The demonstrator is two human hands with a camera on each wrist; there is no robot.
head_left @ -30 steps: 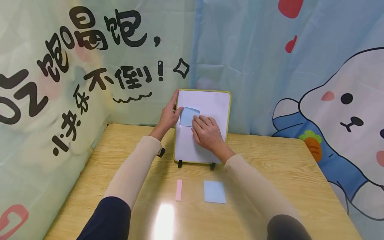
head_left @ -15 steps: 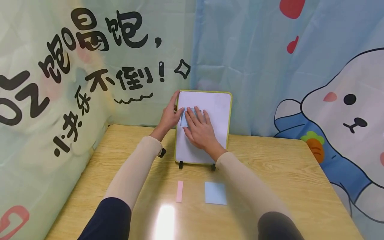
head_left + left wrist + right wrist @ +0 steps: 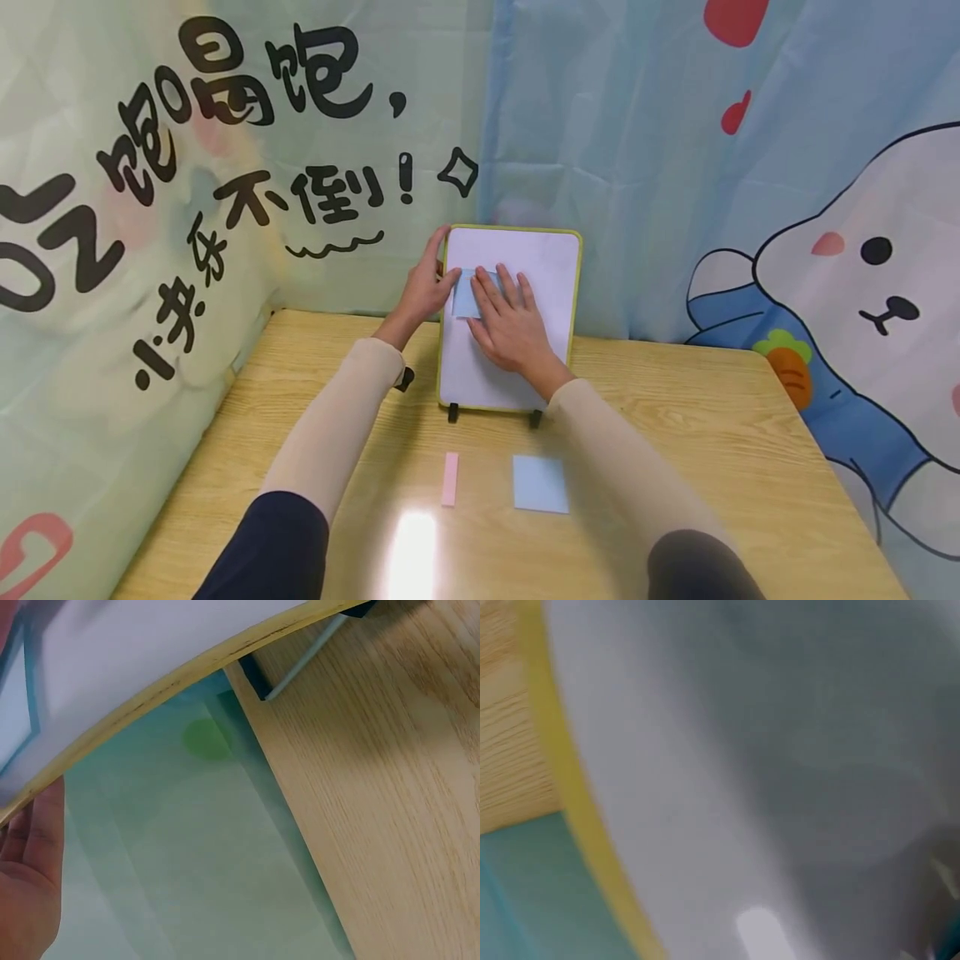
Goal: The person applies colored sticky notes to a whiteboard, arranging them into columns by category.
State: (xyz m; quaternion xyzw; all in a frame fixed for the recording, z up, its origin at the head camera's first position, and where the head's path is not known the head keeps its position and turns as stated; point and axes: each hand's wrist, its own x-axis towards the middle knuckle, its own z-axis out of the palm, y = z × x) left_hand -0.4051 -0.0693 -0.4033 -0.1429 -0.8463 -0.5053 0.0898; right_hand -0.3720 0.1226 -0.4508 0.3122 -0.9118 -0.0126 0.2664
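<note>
A small whiteboard (image 3: 502,387) with a yellow frame stands tilted back on black feet at the far side of the table. My left hand (image 3: 424,292) grips its left edge, thumb on the front and fingers behind the frame, as the left wrist view also shows. On the board's upper left is a blue sticky note (image 3: 463,298), partly covered by my right hand (image 3: 512,329). That hand lies with its fingers extended, pressing on the note's right part and the board. The right wrist view mostly shows the shaded white board surface (image 3: 660,795).
On the wooden table (image 3: 675,433), in front of the board, lie a narrow pink paper strip (image 3: 449,479) and a light blue square of paper (image 3: 540,483). A printed fabric curtain (image 3: 600,167) hangs right behind the board.
My right hand's bent fingers have straightened and spread over the blue note, then slid slightly right, showing more of its left part. My left hand keeps its hold on the board.
</note>
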